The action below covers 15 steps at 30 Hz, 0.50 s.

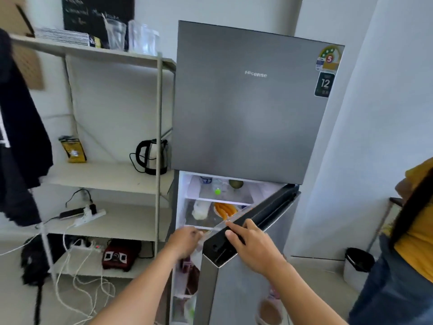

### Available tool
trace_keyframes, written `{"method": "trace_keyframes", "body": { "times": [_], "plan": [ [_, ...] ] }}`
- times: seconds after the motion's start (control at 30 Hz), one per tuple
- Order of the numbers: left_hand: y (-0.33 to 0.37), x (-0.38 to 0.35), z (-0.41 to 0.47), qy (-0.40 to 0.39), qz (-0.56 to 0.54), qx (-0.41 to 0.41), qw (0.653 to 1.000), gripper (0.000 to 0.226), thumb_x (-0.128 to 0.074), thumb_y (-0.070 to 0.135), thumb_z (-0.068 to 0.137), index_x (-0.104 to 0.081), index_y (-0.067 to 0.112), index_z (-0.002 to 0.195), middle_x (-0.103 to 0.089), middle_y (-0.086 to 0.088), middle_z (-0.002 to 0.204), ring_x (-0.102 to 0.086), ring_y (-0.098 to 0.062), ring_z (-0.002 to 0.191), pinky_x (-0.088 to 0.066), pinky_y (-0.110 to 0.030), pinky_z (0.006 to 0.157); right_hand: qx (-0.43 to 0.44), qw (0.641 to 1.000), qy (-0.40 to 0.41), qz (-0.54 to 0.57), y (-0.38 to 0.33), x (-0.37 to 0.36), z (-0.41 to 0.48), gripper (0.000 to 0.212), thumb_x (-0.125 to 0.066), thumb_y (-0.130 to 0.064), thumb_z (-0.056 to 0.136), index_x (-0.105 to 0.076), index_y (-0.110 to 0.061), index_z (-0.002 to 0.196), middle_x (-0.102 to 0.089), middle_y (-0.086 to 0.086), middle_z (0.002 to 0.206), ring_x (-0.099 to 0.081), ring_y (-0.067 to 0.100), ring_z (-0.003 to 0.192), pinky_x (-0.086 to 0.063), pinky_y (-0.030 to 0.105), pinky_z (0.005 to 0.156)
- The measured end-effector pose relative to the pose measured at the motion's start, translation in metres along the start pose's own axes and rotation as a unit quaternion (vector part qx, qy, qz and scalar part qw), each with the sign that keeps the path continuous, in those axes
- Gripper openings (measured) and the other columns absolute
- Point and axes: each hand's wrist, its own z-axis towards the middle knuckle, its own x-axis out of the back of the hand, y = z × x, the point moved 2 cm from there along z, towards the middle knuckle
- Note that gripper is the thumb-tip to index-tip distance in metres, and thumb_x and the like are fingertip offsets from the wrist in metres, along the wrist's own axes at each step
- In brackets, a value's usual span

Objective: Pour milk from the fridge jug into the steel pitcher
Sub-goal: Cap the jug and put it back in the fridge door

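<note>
The grey fridge [248, 109] stands ahead with its lower door [236, 287] swung partly open. On the middle shelf inside lies a white milk jug [200, 209], beside orange food in a bowl [225, 211]. My right hand [251, 246] rests on the top edge of the open door, fingers over it. My left hand [185, 241] reaches into the gap below the shelf, fingers curled near the door's inner edge; whether it holds anything cannot be seen. No steel pitcher is in view.
A white shelf rack [105, 177] stands left of the fridge with an electric kettle [154, 157], power strips and cables. A dark garment [21, 146] hangs at far left. A person in a yellow top [414, 231] stands at right, next to a small bin [358, 261].
</note>
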Motion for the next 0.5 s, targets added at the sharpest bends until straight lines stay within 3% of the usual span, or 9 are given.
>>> {"method": "trace_keyframes", "body": {
  "times": [0.17, 0.27, 0.33, 0.5],
  "plan": [
    [0.007, 0.059, 0.049, 0.038, 0.045, -0.058, 0.997, 0.029, -0.053, 0.036, 0.099, -0.066, 0.018, 0.116, -0.07, -0.005, 0.114, -0.065, -0.022, 0.102, -0.053, -0.041, 0.092, 0.023, 1.0, -0.016, 0.009, -0.023, -0.031, 0.052, 0.054, -0.032, -0.059, 0.095, -0.029, -0.039, 0.146, -0.053, -0.008, 0.117, -0.053, 0.014, 0.108, -0.045, 0.028, 0.093],
    [0.017, 0.091, 0.076, 0.077, 0.131, -0.097, 0.984, 0.038, -0.052, 0.039, 0.1, -0.053, 0.027, 0.136, -0.06, 0.001, 0.136, -0.062, -0.022, 0.115, -0.052, -0.04, 0.096, 0.03, 0.999, -0.029, 0.003, -0.03, -0.049, 0.084, 0.06, -0.036, -0.058, 0.095, -0.019, -0.037, 0.149, -0.056, -0.005, 0.126, -0.046, 0.017, 0.122, -0.04, 0.033, 0.102],
    [0.025, 0.109, 0.094, 0.1, 0.187, -0.133, 0.968, 0.044, -0.05, 0.039, 0.1, -0.046, 0.03, 0.143, -0.049, 0.005, 0.148, -0.058, -0.022, 0.123, -0.051, -0.04, 0.097, 0.035, 0.999, -0.037, 0.006, -0.031, -0.057, 0.104, 0.062, -0.04, -0.056, 0.094, -0.019, -0.036, 0.149, -0.058, -0.006, 0.122, -0.049, 0.017, 0.117, -0.042, 0.031, 0.097],
    [0.041, 0.144, 0.133, 0.127, 0.263, -0.204, 0.935, 0.048, -0.049, 0.03, 0.101, -0.042, 0.028, 0.148, -0.044, 0.003, 0.145, -0.05, -0.021, 0.127, -0.046, -0.035, 0.092, 0.033, 0.997, -0.071, 0.023, -0.03, -0.067, 0.154, 0.066, -0.049, -0.053, 0.092, -0.022, -0.035, 0.149, -0.063, -0.007, 0.11, -0.058, 0.013, 0.1, -0.046, 0.027, 0.089]
  ]
}}
